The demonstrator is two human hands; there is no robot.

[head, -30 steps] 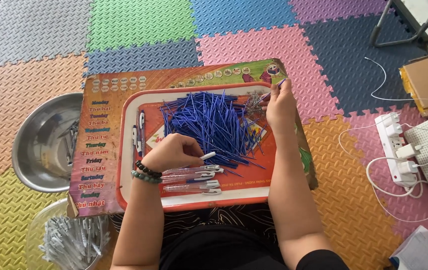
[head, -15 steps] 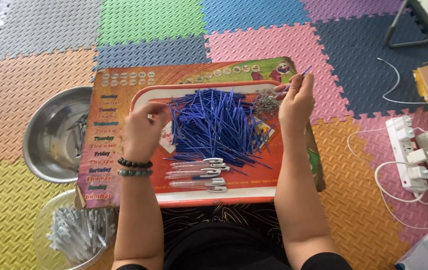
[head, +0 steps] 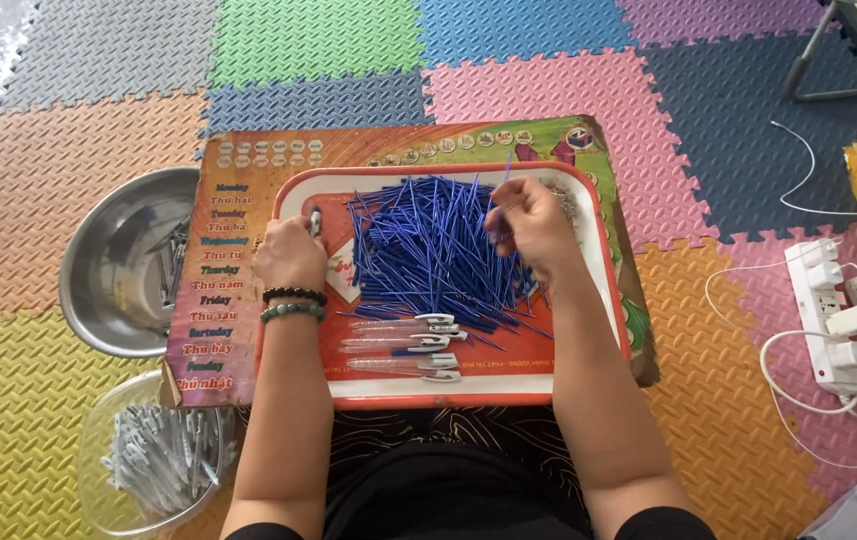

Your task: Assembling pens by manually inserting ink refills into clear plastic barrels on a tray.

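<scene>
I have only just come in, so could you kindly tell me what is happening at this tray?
A person sits at an orange tray heaped with thin blue pen refills. The right hand pinches one refill over the pile; the left hand grips a small pen part at the tray's left edge. Four assembled pens lie in front; a steel bowl sits left.

Interlocking foam floor mats (head: 99, 400) (many colours), daylight at upper left

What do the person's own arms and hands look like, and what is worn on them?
Both forearms are bare, with no sleeves, gloves, rings or watch showing. The left hand has two beaded bracelets at its wrist: a black bracelet nearer the hand and a green bracelet behind it. The right hand and its wrist are plain.
</scene>
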